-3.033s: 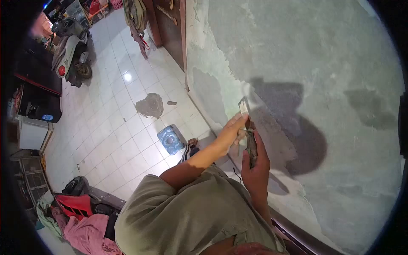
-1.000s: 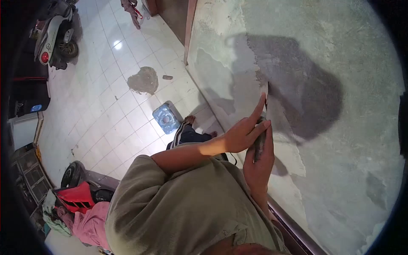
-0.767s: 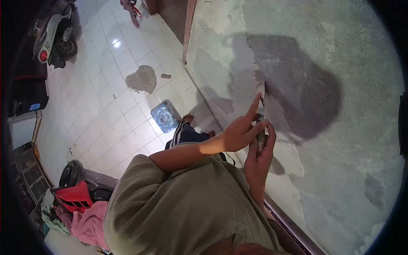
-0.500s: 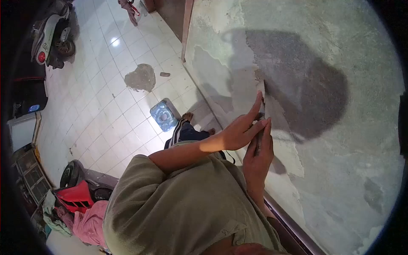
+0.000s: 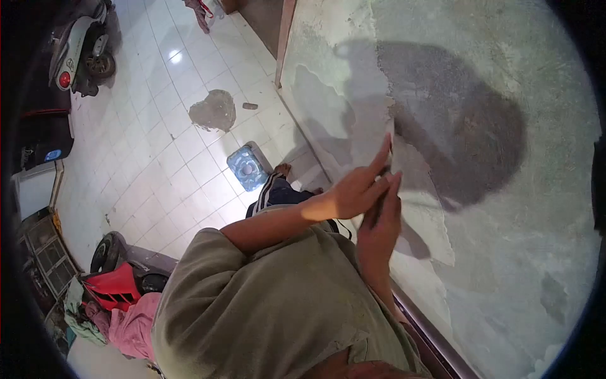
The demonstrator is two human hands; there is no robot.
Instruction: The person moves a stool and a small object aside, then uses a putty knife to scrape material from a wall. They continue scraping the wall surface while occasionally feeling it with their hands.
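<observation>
A flat scraper (image 5: 390, 128) rests with its thin blade against the patchy grey-green wall (image 5: 505, 246), at the edge between a pale layer and a darker area. My right hand (image 5: 380, 230) is closed around its handle, which is mostly hidden. Just above it, my left hand (image 5: 357, 192) also grips the tool, its index finger stretched along the blade and its other fingers near my right fingertips. A large shadow falls on the wall around the blade.
White floor tiles (image 5: 158, 189) carry a blue stool (image 5: 247, 168), a small block (image 5: 250, 106) and a grey patch (image 5: 214, 111). A scooter (image 5: 79, 47) stands upper left. A tyre (image 5: 105, 254), red object (image 5: 117, 287) and pink cloth (image 5: 136, 325) lie lower left. A doorway adjoins the wall.
The floor and wall have shifted slightly right in view. Both hands have moved slightly left relative to the wall and remain on the scraper.
</observation>
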